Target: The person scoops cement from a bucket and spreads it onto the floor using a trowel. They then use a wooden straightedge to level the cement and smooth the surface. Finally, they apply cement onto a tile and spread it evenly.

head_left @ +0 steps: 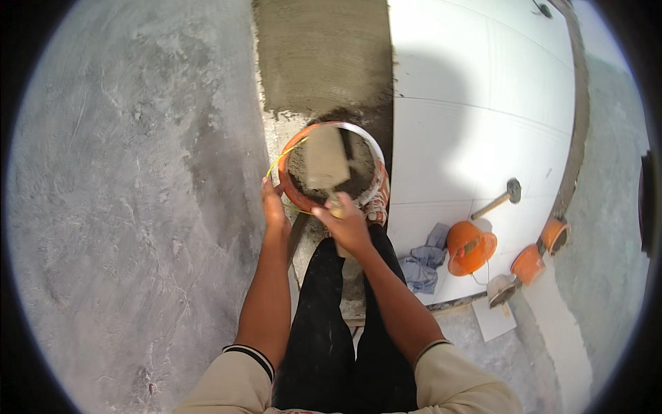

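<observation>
An orange bucket (pixel 283 172) of wet grey mortar (pixel 363 172) sits between my feet, tilted a little; its far rim is pale and smeared. My left hand (pixel 274 205) grips the bucket's left side, where a thin yellow handle runs past the fingers. Closed around the handle of a trowel (pixel 327 159), my right hand (pixel 347 226) holds its mortar-coated blade over the bucket's mouth. Blade edges are slightly blurred. Beyond the bucket, a strip of smoothed wet mortar (pixel 324 55) stretches away between the grey wall and white tiles.
White tiles (pixel 510 145) cover the right side. On them lie a mallet (pixel 498 199), an orange bucket (pixel 466 250) and a grey cloth (pixel 424 268). Smaller orange containers (pixel 528 265) stand farther right, beside a mortar-crusted tool (pixel 502 290). A rough grey wall (pixel 138 207) rises at left.
</observation>
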A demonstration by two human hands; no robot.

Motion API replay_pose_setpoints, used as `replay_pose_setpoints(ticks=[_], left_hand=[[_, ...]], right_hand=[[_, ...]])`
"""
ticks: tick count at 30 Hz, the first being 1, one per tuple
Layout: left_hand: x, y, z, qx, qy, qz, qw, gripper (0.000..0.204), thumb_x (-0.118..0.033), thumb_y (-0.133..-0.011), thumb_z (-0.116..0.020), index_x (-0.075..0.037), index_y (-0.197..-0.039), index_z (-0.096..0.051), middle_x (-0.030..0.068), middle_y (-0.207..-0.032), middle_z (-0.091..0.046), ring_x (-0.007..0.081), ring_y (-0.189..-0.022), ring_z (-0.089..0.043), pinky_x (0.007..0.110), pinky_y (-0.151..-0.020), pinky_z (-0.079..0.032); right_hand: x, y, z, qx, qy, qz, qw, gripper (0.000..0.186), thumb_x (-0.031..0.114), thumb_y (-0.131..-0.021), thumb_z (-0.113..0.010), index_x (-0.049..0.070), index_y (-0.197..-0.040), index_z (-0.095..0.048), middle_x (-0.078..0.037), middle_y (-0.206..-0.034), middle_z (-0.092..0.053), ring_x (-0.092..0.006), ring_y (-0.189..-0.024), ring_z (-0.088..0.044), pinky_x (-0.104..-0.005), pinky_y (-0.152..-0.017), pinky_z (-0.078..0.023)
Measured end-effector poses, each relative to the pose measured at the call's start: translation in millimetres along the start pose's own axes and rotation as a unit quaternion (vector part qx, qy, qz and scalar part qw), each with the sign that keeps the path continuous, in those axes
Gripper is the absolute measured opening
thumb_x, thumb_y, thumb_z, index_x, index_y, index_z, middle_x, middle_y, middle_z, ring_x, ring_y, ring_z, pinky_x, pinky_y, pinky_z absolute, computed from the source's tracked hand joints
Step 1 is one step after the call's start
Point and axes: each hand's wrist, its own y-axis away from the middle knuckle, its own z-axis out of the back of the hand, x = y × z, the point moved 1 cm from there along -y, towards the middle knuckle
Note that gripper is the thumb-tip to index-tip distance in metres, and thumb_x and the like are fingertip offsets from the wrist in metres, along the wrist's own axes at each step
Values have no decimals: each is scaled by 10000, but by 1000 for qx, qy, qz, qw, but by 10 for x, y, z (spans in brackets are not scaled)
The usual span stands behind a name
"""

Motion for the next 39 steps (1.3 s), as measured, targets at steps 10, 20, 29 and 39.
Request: replay_pose_setpoints(ticks=[10,20,29,39], left_hand=[[256,141,358,24,131,17,991,767,-623,-1146,-225,-20,-1537,-494,165,-1528,-558,308,-1416,-517,470,-1219,-369],[417,1778,795,210,-286,-3,935,645,-524,-1100,-493,-32,-1515,-519,165,-1509,-551,328,-1380,-549,506,-1178,-426],[1018,2649,1413,244,-712,-172,635,703,-475,-877,-820,-111,-1448,-631,175,-1518,-573,410,-1391,-562,514,-1144,-471],[1297,2643,1424,241,-746,-220,580,682,-458,-843,-863,-107,-1400,-685,216,-1454,-627,405,-1350,-600,496,-1133,-484]], right_hand=[[110,-245,-757,48,-94,-66,992,911,547,-896,-814,15,-1564,-494,-305,-1444,-625,-408,-1349,-615,-446,-1117,-479],[500,238,-215,-49,-116,19,992,721,440,-997,-747,42,-1537,-481,-234,-1270,-723,-390,-1159,-716,-471,-963,-544],[150,1714,441,-166,-187,-56,966,530,350,-979,-779,48,-1363,-574,-228,-1212,-733,-415,-1131,-722,-481,-962,-555],[-779,4541,658,-367,-193,-131,901,493,289,-938,-821,29,-1313,-633,-189,-1142,-759,-326,-1102,-739,-429,-971,-556]])
